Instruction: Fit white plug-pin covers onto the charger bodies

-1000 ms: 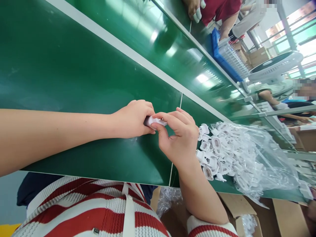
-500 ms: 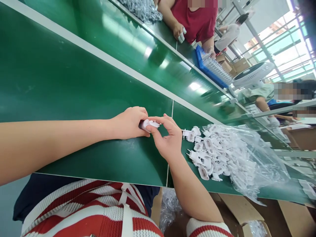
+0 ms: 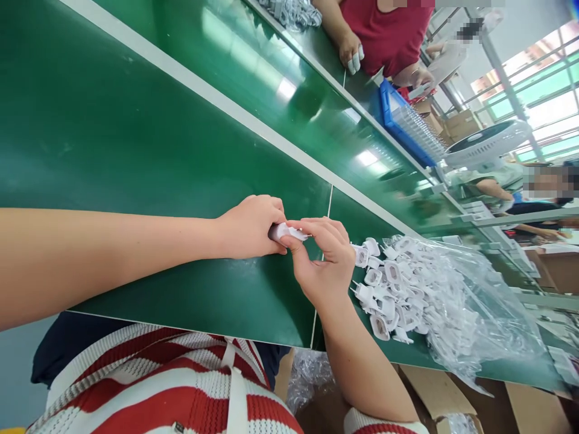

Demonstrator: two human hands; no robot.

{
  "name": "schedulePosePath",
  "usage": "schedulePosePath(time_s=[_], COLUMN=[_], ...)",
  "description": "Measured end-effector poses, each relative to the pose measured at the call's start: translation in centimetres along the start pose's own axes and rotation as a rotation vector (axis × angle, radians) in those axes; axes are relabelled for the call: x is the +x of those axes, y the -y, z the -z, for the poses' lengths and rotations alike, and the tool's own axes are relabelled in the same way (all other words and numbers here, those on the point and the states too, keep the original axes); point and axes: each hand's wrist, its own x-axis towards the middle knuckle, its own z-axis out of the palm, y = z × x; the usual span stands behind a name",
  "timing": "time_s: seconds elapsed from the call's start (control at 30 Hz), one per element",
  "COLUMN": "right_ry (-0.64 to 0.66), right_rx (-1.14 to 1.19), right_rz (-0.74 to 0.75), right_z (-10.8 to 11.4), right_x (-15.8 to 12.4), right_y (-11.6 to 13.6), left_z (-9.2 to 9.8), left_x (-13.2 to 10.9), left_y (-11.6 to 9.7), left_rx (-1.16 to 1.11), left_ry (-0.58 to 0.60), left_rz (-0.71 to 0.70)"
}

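Between my two hands is a white plug adapter housing, its metal pins pointing right. My left hand wraps round its left end, which the fingers partly hide. Thumb and fingertips of my right hand pinch the pin end from the other side. Both hands are just over the green tabletop. Close to the right of my right hand lies a heap of white plug housings, some with pins showing, spilling out of a clear plastic bag.
Beyond a pale strip runs a shiny green lane. Across it a person in a red top works by a blue tray of clear parts. A white fan stands farther right. Open cardboard boxes sit below the table edge.
The view has shifted, so most things appear farther right. My hands stay together on the plug housing, with the right fingers now closer over its pins. The co-worker's far hand now holds a pale piece.
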Motion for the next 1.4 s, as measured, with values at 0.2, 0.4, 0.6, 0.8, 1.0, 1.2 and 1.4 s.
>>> schedulePosePath(time_s=[0.2,0.4,0.6,0.8,1.0,1.2,1.4], right_ry=[0.100,0.108,0.123,0.176,0.084,0.047,-0.105], right_rx=[0.106,0.249,0.525,0.662,0.587,0.359,0.342], right_rz=[-0.063,-0.112,-0.191,-0.199,-0.038,0.091,0.151], right_z=[0.1,-0.6,-2.4,-1.4,0.6,1.4,1.3], right_x=[0.2,0.0,-0.2,0.5,0.8,1.2,1.0], right_y=[-0.6,-0.6,-2.5,-3.3,-2.7,-1.7,-0.8], left_z=[-0.2,-0.1,0.4,1.5,2.0,1.7,1.2], left_x=[-0.1,-0.3,-0.1,-0.1,-0.1,-0.2,-1.0], left_y=[0.0,-0.3,-0.1,-0.8,-1.8,-1.9,-2.3], left_rx=[0.005,0.026,0.025,-0.287,-0.673,-0.690,-0.869], left_ry=[-0.011,-0.022,0.013,0.082,0.214,0.308,0.184], left_rz=[-0.005,-0.003,-0.039,0.162,0.245,0.182,0.178])
